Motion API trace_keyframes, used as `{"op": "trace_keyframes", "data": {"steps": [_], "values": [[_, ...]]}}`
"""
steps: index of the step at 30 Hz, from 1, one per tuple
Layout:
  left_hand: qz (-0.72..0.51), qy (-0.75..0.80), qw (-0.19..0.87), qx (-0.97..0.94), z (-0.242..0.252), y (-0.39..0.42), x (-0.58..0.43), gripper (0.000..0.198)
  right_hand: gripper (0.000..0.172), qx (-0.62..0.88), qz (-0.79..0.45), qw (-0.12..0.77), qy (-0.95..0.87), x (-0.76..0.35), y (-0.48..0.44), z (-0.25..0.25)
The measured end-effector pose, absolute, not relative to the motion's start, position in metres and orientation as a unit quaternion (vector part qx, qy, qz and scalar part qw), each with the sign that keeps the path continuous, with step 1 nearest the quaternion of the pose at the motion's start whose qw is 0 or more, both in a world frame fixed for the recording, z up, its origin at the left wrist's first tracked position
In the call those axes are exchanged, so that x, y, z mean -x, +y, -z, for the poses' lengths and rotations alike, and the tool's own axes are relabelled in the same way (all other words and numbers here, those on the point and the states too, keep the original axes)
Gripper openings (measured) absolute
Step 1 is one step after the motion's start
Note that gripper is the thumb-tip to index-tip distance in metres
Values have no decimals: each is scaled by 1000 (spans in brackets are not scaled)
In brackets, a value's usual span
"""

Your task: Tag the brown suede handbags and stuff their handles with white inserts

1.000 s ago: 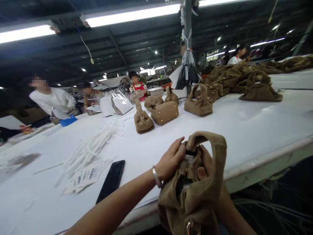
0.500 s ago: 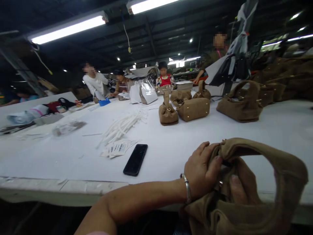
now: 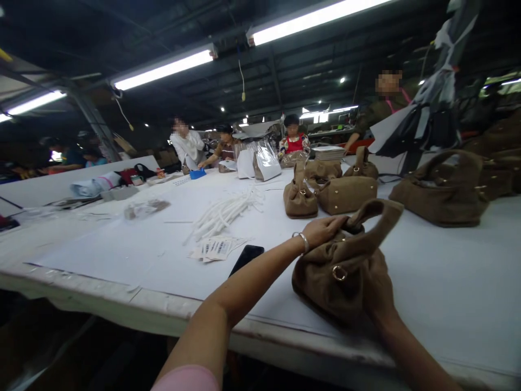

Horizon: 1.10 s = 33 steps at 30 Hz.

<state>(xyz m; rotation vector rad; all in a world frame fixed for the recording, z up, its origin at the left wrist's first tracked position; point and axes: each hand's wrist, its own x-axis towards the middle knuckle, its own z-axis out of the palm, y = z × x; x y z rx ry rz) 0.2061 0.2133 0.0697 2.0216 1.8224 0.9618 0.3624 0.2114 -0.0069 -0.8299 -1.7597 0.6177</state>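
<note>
A brown handbag [image 3: 325,277] with an arched handle and a gold ring is between my two hands at the table's front edge, slightly tilted. My left hand [image 3: 324,231], with a silver bracelet at the wrist, grips the bag's upper far side near the handle's base. On the bag's right side is my right hand [image 3: 378,279], its fingers partly hidden behind the fabric and closed against it. A black phone [image 3: 247,258] lies left of the bag, partly covered by my left forearm.
Several brown handbags [image 3: 348,193] stand beyond my hands, and a larger one [image 3: 439,198] is at the right. White strips [image 3: 223,214] and printed tags [image 3: 217,248] lie on the white table [image 3: 122,244]. Co-workers [image 3: 187,144] are across the table.
Both hands have carried the handbag from near my body forward and left onto the table edge. The bag has turned, showing its ringed end. The view has shifted left.
</note>
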Motion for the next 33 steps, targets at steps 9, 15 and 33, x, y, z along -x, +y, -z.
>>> {"op": "trace_keyframes", "data": {"steps": [9, 15, 33], "values": [[-307, 830, -34, -464, -52, 149, -38, 41, 63, 444, -303, 433, -723, -409, 197, 33], [-298, 917, -70, -256, -42, 93, 45, 41, 66, 438, -317, 440, -717, -401, 200, 32], [-675, 635, 77, -369, -113, 60, -67, 39, 39, 379, -253, 560, -692, -416, 171, -29]]}}
